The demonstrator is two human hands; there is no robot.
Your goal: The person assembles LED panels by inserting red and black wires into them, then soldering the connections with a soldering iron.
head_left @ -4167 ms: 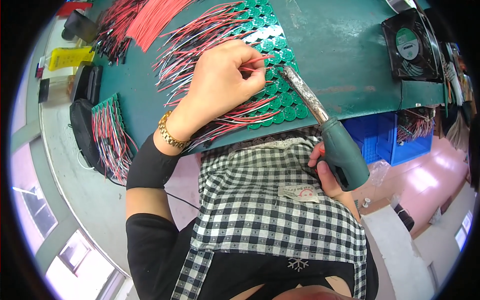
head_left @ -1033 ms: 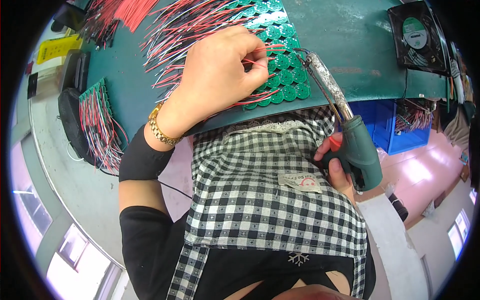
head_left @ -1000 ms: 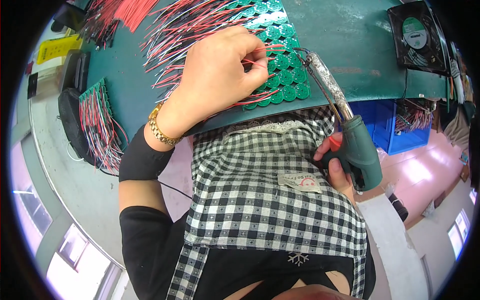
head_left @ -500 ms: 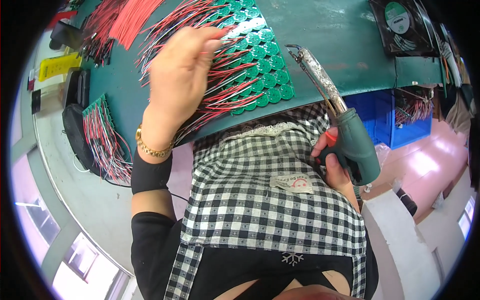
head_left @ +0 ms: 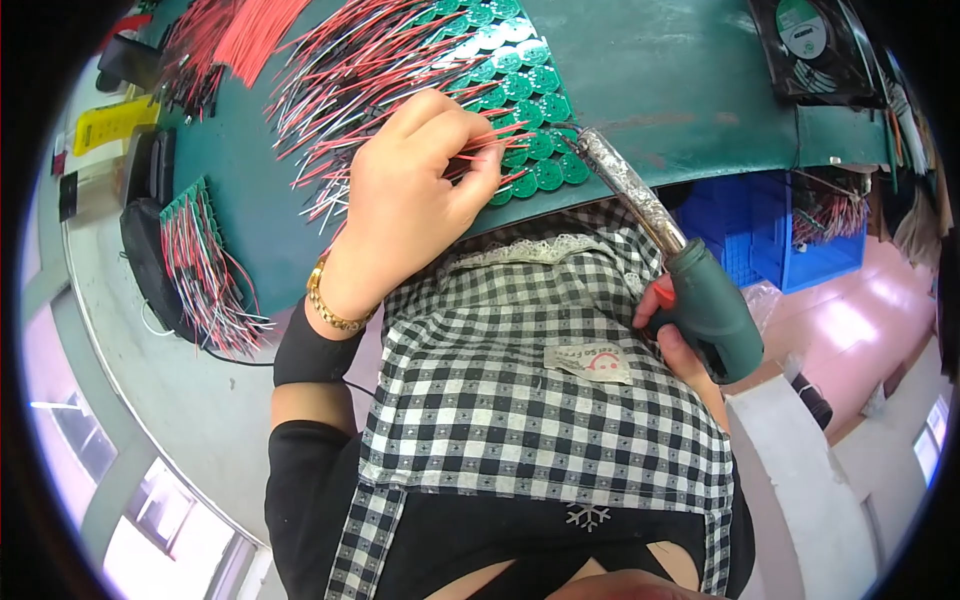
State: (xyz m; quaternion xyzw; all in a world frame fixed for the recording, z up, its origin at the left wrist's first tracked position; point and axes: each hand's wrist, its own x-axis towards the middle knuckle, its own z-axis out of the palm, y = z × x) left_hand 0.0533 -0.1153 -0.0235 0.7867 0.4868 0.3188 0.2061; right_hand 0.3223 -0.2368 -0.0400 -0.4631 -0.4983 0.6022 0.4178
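My left hand (head_left: 415,185) bends over the near rows of a panel of round green circuit boards (head_left: 549,176), its thumb and forefinger pinching a thin red wire. Red, white and black wires (head_left: 345,85) fan out leftward from the panel, some of them hidden under that hand. In my right hand (head_left: 678,340) is a soldering gun (head_left: 712,310) with a dark green body and a red trigger. Its long metal barrel slants up and left, and the tip is at the panel's right edge, close to the pinched wire's end; whether they touch is unclear.
A bundle of red wires (head_left: 260,35) lies at the far left of the green tabletop (head_left: 660,90). A smaller wired board panel (head_left: 205,265) rests by the left edge. A black fan (head_left: 815,50) stands far right, above a blue crate (head_left: 750,230) holding wired parts.
My left hand has come right and nearer, down to the near board rows. The soldering gun has shifted slightly, its tip now over the panel's edge. The panel has slid a little leftward.
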